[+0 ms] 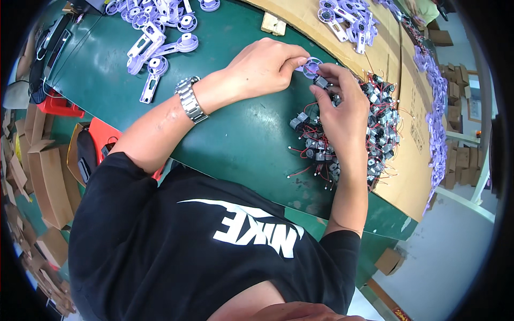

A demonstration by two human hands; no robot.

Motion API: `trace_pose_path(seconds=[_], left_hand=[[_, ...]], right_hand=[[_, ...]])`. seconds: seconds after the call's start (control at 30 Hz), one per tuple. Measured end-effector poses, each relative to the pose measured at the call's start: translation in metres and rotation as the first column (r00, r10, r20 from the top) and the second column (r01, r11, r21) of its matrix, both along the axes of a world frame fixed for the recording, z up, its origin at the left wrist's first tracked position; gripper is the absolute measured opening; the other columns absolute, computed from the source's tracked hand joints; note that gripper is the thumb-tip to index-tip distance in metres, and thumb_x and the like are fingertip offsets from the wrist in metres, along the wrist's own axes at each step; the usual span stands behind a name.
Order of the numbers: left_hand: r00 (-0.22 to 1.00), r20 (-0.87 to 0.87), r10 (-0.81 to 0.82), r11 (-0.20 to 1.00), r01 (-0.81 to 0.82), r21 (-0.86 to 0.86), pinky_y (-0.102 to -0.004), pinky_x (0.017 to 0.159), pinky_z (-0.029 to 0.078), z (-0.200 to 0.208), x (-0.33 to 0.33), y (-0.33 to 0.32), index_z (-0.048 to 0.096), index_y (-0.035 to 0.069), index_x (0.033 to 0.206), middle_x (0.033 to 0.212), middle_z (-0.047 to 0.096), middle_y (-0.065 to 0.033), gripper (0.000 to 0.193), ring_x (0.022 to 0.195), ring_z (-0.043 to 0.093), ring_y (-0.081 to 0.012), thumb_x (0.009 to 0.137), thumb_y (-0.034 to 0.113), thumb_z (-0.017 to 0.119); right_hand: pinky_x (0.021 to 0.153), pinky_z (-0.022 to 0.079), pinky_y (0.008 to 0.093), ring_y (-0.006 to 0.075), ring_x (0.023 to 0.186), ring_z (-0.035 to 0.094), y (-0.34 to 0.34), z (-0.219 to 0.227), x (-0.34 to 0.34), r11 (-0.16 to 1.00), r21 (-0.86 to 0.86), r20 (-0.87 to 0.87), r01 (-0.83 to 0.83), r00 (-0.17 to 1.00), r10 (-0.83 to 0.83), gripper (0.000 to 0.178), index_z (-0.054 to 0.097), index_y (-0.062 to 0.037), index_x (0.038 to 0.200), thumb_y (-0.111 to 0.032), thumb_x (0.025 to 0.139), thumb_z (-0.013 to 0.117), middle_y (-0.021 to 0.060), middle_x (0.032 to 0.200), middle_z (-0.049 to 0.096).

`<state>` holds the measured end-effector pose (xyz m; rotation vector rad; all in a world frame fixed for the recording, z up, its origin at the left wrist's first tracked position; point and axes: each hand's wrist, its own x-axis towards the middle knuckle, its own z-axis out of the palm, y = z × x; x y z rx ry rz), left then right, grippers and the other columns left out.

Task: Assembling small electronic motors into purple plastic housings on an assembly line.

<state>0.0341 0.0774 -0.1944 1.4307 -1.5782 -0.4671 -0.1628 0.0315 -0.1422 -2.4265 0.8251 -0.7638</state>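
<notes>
My left hand (265, 67), with a metal watch on its wrist, is closed in a pinch at the edge of a light-purple plastic part with a round ring end (312, 66). The rest of that part is hidden by my fingers. Close beside the ring, my right hand (345, 99) grips a small grey-and-black motor (321, 82) between thumb and fingers. A bit of red shows near my left fingertips, too small to make out. Beneath and around my right hand spreads a heap of similar motors (383, 101) with thin red and dark wires.
Purple plastic parts (152, 67) lie piled on the green table (241, 139) at the far left. More purple parts (350, 24) rest on a cardboard sheet (409, 176) along the right. A wooden block (273, 24) sits at the sheet's edge. Cardboard boxes (51, 182) stand at left.
</notes>
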Motion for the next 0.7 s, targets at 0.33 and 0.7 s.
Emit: trace_pose_path(seconds=[0.33, 0.7], left_hand=[[0.991, -0.114, -0.064, 0.991, 0.077, 0.112, -0.0396, 0.066, 0.053, 0.007, -0.002, 0.004, 0.075, 0.004, 0.114, 0.080, 0.070, -0.0183, 0.023, 0.068, 0.065, -0.0334, 0.103, 0.016, 0.059], [0.999, -0.039, -0.010, 0.997, 0.013, 0.072, -0.0516, 0.073, 0.053, 0.004, -0.007, 0.007, 0.073, 0.003, 0.101, 0.078, 0.068, -0.0226, 0.020, 0.078, 0.066, -0.0443, 0.099, 0.016, 0.058]], right_hand=[[0.078, 0.054, 0.0411, 0.0307, 0.091, 0.065, -0.009, -0.005, 0.003, 0.885, -0.459, -0.147, -0.078, 0.989, 0.010, 0.028, 0.072, -0.0040, 0.110, 0.003, 0.083, 0.074, 0.0105, 0.106, 0.065], [0.080, 0.051, 0.0438, 0.0317, 0.093, 0.059, -0.006, -0.001, 0.003, 0.907, -0.414, -0.211, -0.072, 0.977, -0.019, 0.029, 0.072, -0.0029, 0.108, -0.005, 0.080, 0.080, 0.0105, 0.098, 0.061]])
